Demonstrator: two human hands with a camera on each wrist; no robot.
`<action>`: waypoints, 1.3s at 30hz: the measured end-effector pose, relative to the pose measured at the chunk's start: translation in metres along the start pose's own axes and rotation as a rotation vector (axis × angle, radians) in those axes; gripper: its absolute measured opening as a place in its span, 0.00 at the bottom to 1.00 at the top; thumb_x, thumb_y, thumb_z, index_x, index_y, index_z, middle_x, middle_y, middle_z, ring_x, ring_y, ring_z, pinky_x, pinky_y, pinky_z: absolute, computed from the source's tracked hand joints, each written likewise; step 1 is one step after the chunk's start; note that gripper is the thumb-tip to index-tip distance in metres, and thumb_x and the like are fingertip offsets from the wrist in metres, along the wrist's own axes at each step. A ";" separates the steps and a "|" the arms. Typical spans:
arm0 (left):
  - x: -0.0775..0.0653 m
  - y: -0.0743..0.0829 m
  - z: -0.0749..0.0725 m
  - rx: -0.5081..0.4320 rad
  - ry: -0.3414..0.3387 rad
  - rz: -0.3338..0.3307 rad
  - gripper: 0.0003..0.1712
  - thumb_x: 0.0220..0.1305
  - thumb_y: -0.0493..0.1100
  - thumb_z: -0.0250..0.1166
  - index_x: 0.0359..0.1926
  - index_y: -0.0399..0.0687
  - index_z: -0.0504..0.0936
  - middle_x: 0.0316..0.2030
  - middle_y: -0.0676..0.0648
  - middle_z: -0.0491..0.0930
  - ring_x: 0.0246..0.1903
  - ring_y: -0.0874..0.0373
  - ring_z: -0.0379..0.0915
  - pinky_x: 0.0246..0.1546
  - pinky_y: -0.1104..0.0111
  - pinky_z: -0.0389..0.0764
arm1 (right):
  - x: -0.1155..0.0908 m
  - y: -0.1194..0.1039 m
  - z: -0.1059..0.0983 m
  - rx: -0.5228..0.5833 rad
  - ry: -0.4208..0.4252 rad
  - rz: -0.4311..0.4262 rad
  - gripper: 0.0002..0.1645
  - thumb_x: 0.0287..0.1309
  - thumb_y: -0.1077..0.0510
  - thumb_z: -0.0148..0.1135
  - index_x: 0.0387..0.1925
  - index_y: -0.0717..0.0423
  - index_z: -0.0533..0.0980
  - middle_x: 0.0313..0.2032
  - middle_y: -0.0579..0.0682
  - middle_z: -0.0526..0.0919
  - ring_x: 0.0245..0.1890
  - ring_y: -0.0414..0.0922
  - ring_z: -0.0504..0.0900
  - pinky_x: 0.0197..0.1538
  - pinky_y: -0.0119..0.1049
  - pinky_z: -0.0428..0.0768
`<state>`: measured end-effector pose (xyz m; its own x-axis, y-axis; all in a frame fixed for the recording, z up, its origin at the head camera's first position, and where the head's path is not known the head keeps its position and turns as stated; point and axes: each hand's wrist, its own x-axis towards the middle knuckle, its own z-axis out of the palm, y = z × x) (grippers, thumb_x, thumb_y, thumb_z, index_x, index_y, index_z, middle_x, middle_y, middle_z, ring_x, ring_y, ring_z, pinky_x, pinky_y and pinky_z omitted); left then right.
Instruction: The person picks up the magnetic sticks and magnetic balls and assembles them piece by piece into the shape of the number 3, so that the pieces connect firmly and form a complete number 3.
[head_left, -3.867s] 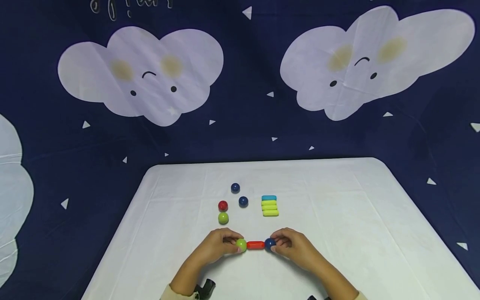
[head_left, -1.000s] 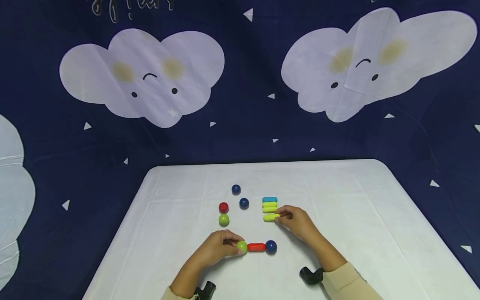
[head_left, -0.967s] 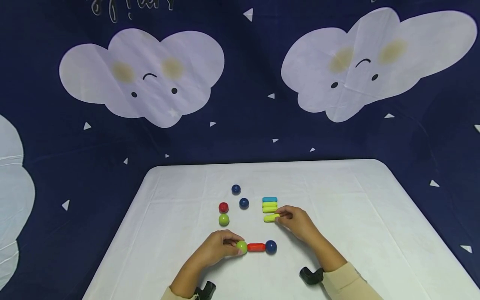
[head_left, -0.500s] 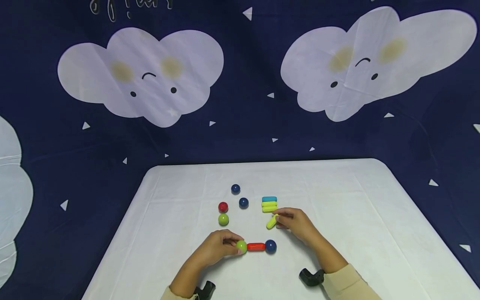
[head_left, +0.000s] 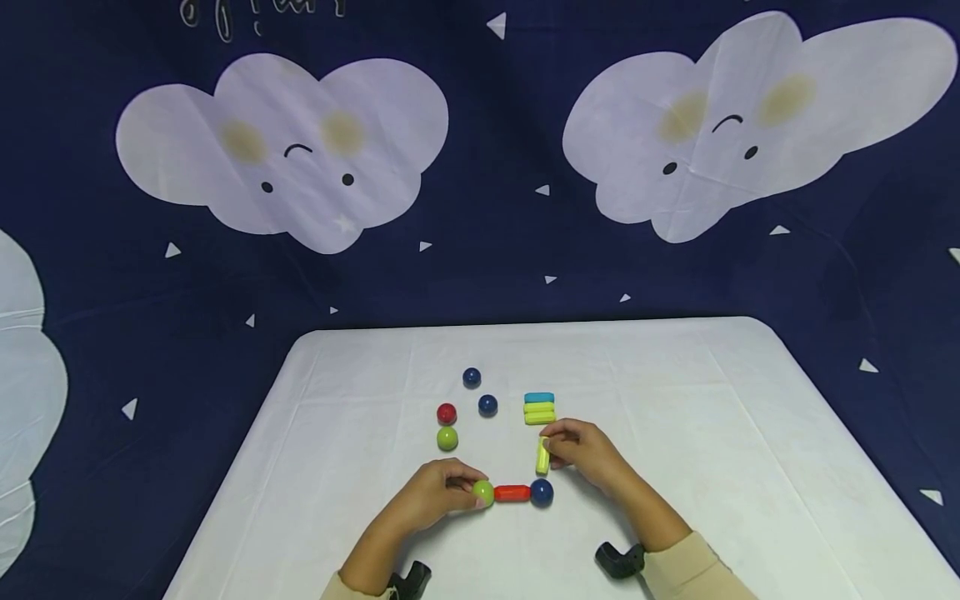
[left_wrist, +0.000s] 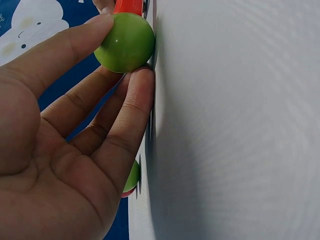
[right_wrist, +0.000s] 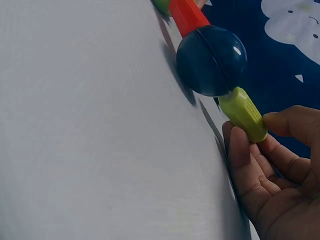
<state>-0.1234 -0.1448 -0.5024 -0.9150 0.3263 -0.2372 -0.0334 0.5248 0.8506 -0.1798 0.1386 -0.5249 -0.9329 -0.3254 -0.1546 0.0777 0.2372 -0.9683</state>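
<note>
On the tabletop (head_left: 690, 417), on the left-edge side, the left hand (head_left: 437, 492) has its grip clamped on a green ball (head_left: 482, 493). Beyond this hand, toward the far edge, a red ball (head_left: 446, 413) sits just beside a loose green ball (head_left: 447, 438). Rightward, one navy ball (head_left: 472, 377) lies nearest the far edge, with a second navy ball (head_left: 487, 406) nearer the person. A red rod (head_left: 512, 493) joins the held ball to a dark blue ball (head_left: 542, 492). Farther back, a blue rod (head_left: 539, 397) and two yellow rods (head_left: 539, 413) lie side by side. On the right-edge side, the right hand (head_left: 588, 454) pinches a yellow-green rod (right_wrist: 243, 115) between thumb and fingers, its end at the dark blue ball; whether they touch I cannot tell.
</note>
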 end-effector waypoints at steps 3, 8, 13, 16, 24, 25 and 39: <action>0.000 0.000 0.000 0.002 0.001 0.000 0.16 0.54 0.43 0.77 0.45 0.47 0.89 0.34 0.51 0.83 0.36 0.58 0.77 0.38 0.71 0.78 | -0.001 0.000 0.003 -0.029 -0.018 0.007 0.15 0.66 0.60 0.62 0.49 0.67 0.79 0.37 0.55 0.87 0.32 0.43 0.85 0.39 0.36 0.86; 0.000 0.000 0.000 -0.002 -0.003 0.003 0.16 0.54 0.43 0.77 0.45 0.47 0.88 0.34 0.51 0.83 0.36 0.58 0.77 0.38 0.72 0.78 | -0.004 -0.002 0.005 -0.042 -0.030 0.009 0.17 0.66 0.59 0.63 0.51 0.67 0.78 0.39 0.56 0.87 0.34 0.43 0.85 0.40 0.37 0.86; 0.000 0.000 0.000 -0.005 -0.008 0.001 0.16 0.54 0.43 0.77 0.45 0.47 0.88 0.34 0.51 0.83 0.37 0.58 0.77 0.38 0.72 0.77 | -0.007 -0.002 0.006 -0.054 -0.011 0.030 0.21 0.63 0.58 0.66 0.53 0.66 0.77 0.41 0.55 0.86 0.36 0.42 0.85 0.42 0.35 0.85; 0.000 0.001 -0.001 -0.003 -0.010 -0.005 0.16 0.54 0.43 0.77 0.45 0.47 0.88 0.34 0.51 0.83 0.37 0.58 0.76 0.38 0.71 0.77 | -0.009 -0.002 0.007 -0.059 0.009 0.055 0.22 0.60 0.57 0.68 0.54 0.63 0.77 0.44 0.54 0.86 0.38 0.40 0.85 0.42 0.32 0.83; 0.000 0.002 -0.001 0.008 -0.004 -0.005 0.16 0.53 0.43 0.77 0.45 0.47 0.88 0.34 0.51 0.83 0.37 0.58 0.77 0.38 0.71 0.77 | -0.016 -0.004 0.012 -0.055 0.019 0.048 0.25 0.58 0.58 0.70 0.55 0.64 0.76 0.47 0.57 0.85 0.43 0.41 0.84 0.43 0.29 0.81; -0.001 0.001 -0.001 0.008 -0.004 -0.006 0.16 0.53 0.43 0.77 0.45 0.47 0.88 0.34 0.51 0.83 0.37 0.58 0.77 0.38 0.71 0.77 | -0.017 -0.004 0.012 -0.055 0.020 0.047 0.25 0.58 0.58 0.71 0.55 0.64 0.76 0.48 0.57 0.85 0.43 0.41 0.85 0.43 0.29 0.82; 0.000 -0.001 0.000 0.004 -0.007 0.007 0.16 0.54 0.43 0.77 0.45 0.47 0.88 0.34 0.52 0.83 0.37 0.59 0.77 0.38 0.72 0.77 | -0.025 -0.006 0.013 -0.171 -0.006 0.051 0.30 0.57 0.58 0.70 0.62 0.56 0.75 0.43 0.53 0.83 0.36 0.42 0.82 0.34 0.33 0.80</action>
<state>-0.1235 -0.1455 -0.5030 -0.9123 0.3357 -0.2346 -0.0252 0.5257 0.8503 -0.1522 0.1331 -0.5176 -0.9272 -0.3141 -0.2040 0.0633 0.4054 -0.9119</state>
